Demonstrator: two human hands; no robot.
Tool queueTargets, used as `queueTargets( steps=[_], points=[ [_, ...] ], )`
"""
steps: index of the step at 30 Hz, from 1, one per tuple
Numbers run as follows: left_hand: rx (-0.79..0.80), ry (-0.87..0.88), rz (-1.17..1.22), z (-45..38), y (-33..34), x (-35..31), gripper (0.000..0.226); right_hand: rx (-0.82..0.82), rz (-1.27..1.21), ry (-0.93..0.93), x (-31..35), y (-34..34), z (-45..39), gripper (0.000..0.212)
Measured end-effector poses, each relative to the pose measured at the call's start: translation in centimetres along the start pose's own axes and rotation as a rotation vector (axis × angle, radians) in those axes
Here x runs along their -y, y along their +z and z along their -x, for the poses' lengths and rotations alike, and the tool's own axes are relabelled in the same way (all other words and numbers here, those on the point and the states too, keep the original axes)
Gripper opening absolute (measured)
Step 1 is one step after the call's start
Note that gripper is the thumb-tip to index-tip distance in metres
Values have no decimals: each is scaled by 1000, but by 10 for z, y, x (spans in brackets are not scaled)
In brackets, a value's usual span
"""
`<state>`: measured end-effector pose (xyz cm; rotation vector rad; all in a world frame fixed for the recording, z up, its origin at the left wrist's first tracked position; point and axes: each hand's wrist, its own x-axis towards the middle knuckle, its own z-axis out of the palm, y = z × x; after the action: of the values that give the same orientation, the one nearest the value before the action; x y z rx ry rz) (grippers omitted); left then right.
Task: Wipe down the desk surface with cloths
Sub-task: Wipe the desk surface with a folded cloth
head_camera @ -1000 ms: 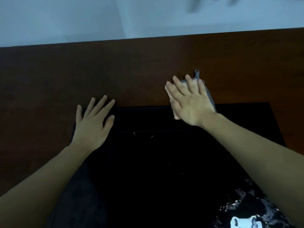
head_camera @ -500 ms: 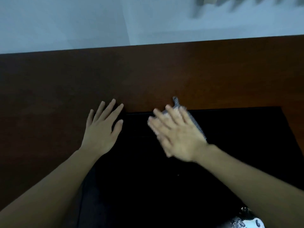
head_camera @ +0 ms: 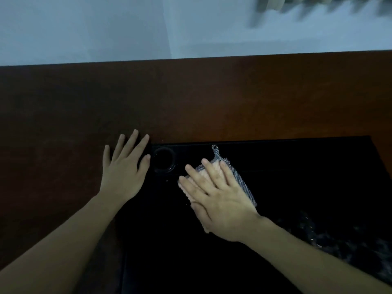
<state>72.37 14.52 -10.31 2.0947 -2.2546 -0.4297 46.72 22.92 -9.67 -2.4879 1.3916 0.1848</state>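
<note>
Pale wall (head_camera: 106, 28) across the top of view, blurred shapes at 1 o'clock (too smeared to identify).

Desk (head_camera: 191, 98): reddish-brown wood surface, filling the middle band from edge to edge and running down the left side.

Black panel (head_camera: 297, 177): dark, flat rectangle lying on the desk, occupying the lower half from centre toward 3 and 5 o'clock; its far edge runs straight below the bare wood. Faint glints at 4 o'clock, detail unclear.

Left hand (head_camera: 123, 172): at 9 o'clock of centre, palm down, fingers straight and spread, flat on the desk at the panel's left edge; it holds nothing.

Right hand (head_camera: 218, 198): just right of centre, palm down, fingers straight and together, pressing flat on the cloth; no curl around it.

Cloth (head_camera: 241, 183): pale pad with a grey mesh face, lying on the black panel under the right hand; a mesh loop sticks out at 12 o'clock beyond the fingertips.

Round recess (head_camera: 163, 160): dark ring in the panel's upper left corner, between the two hands, just beside the left thumb.
</note>
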Motion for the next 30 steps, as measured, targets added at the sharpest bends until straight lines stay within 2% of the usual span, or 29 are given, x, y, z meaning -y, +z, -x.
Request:
queueTargets(
  steps=[3, 7, 9, 13, 15, 20, 23, 30],
  points=[
    [-15, 7, -2, 1, 1, -1, 55, 20, -16, -7, -10, -2, -7, 61],
    [-22, 9, -17, 2, 1, -1, 56, -22, 53, 169, -41, -22, -57, 67],
    [-23, 12, -16, 2, 1, -1, 56, -35, 61, 254, -53, -33, -85, 61],
    [-14, 11, -20, 2, 1, 1, 56, -26, 30, 315, -47, -38, -110, 58],
    [-7, 14, -23, 3, 1, 1, 56, -16, 42, 297, -29, -31, -97, 59],
    [-13, 19, -15, 5, -2, 0, 57, -5, 46, 114, 28, -5, -35, 62],
    [-17, 23, -3, 4, -3, -1, 58, 50, 40, 59, 26, -5, -29, 60],
    [-12, 22, 14, 2, -3, -2, 56, -37, 91, 223, -31, -36, -111, 58]
  ],
)
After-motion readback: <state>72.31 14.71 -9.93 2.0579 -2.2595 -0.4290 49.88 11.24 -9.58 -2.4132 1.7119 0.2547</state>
